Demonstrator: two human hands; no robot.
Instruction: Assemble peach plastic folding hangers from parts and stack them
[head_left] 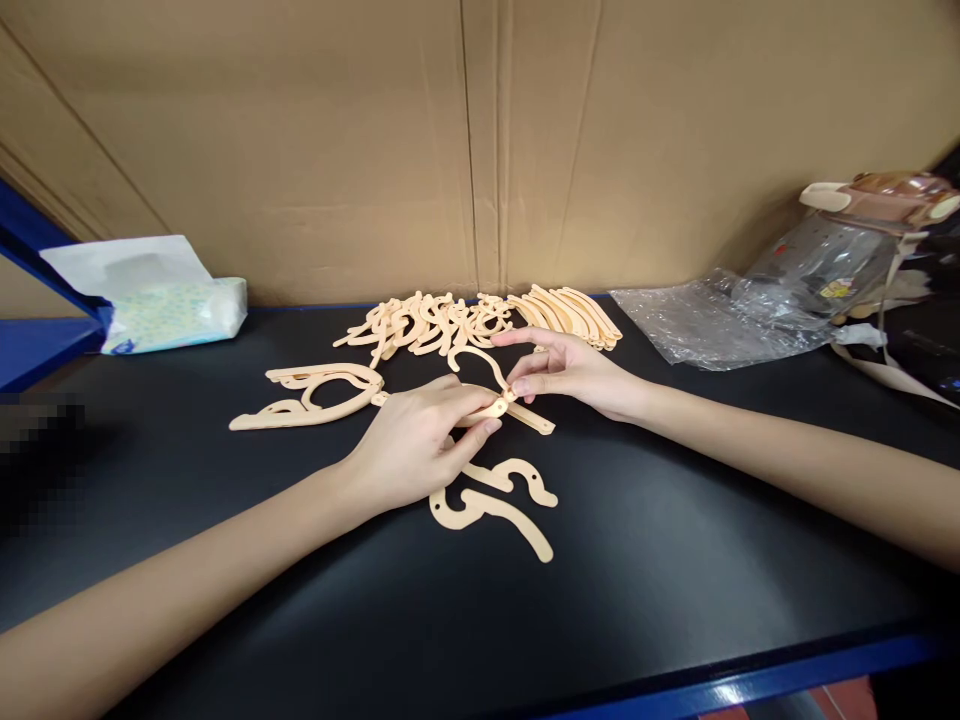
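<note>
Between my two hands is a beige folding clothes hanger (534, 417), its curved hook (480, 355) pointing up and to the left. My left hand (409, 445) is closed on one arm of it, thumb and fingers pinching near the pivot. At the base of the hook, my right hand (574, 372) pinches the joint between thumb and fingers. Two loose curved hanger arms, one (517, 512) nearer and one (525, 475) partly behind my left hand, lie just below. A folded hanger (341, 405) rests left of my left hand.
Behind my hands lie a pile of hanger hooks and curved parts (424, 322) and a row of hanger arms (566, 315). A tissue pack (176, 310) sits back left. Clear plastic wrap (720, 320) and a water bottle (825, 260) stand right. Cardboard (337, 150) backs the black table (637, 600).
</note>
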